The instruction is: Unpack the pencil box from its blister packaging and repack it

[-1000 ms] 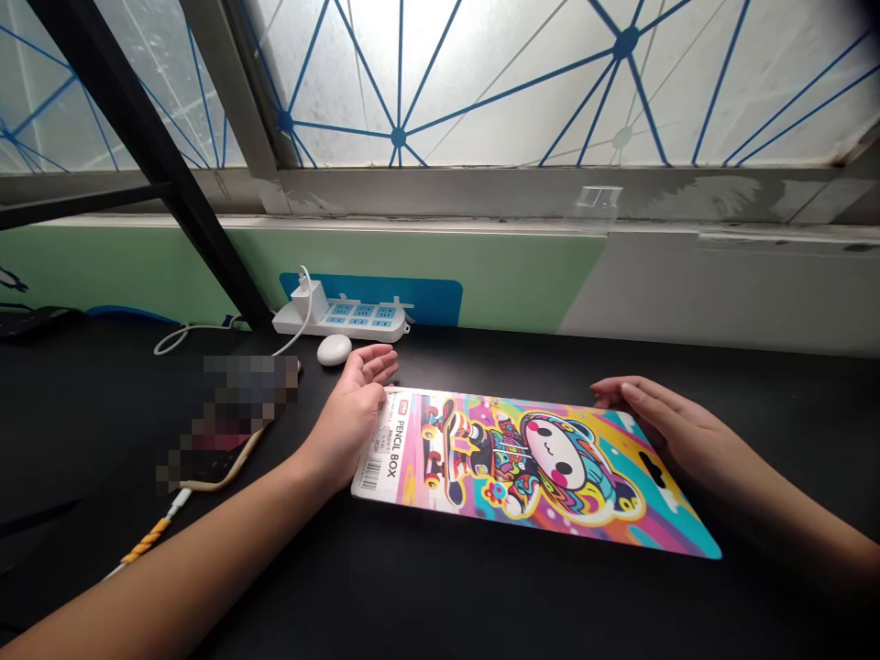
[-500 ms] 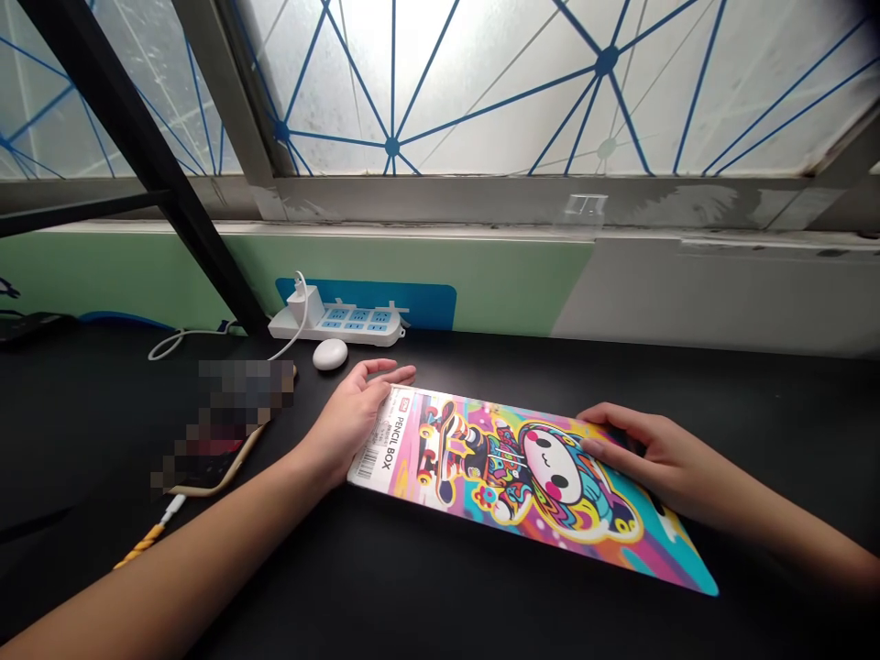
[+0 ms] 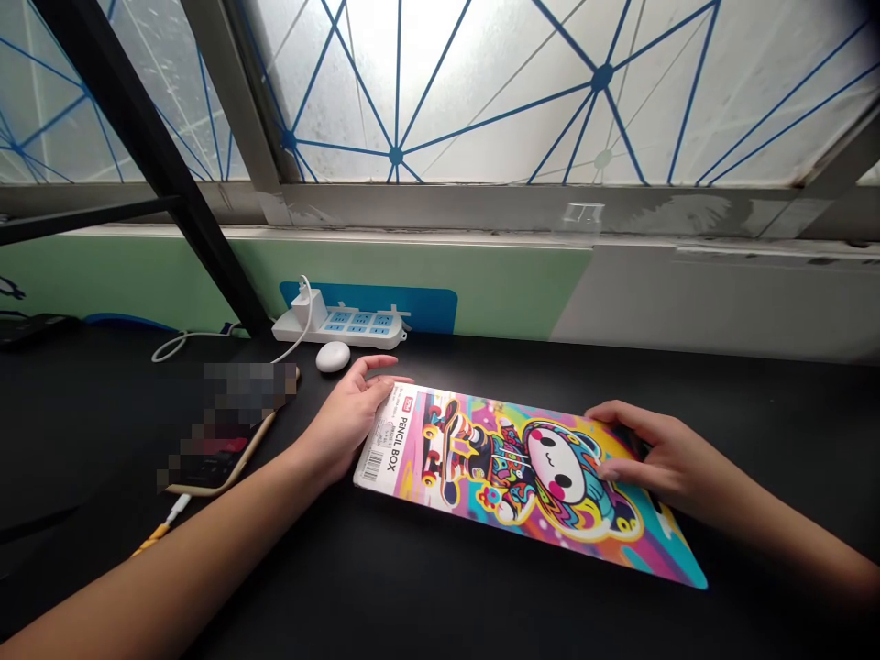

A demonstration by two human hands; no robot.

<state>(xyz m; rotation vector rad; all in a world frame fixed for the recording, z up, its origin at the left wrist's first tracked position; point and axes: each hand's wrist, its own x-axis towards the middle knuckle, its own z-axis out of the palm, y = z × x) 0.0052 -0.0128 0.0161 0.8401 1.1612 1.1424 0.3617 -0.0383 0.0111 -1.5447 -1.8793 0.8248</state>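
A colourful pencil box [image 3: 509, 463], printed with a cartoon figure on a skateboard, lies slanted across the middle of the view above the black tabletop. My left hand [image 3: 354, 412] grips its white, labelled left end, thumb on top and fingers around the far edge. At the far right edge, my right hand [image 3: 643, 449] holds the box with the thumb on the printed face; its other fingers are partly hidden behind the edge. The words "PENCIL BOX" and a barcode show on the label. The underside of the box is out of sight.
A phone [image 3: 268, 426], partly pixelated, lies left of my left forearm with a cable [image 3: 155, 536] plugged in. A white power strip [image 3: 357, 325] with a charger stands by the wall, and a small white rounded case [image 3: 334, 357] sits before it. A black post [image 3: 165, 174] slants at left.
The right end of the pencil box has shifted slightly left and up. My right thumb has moved a little along its face. The whole view has tilted slightly.
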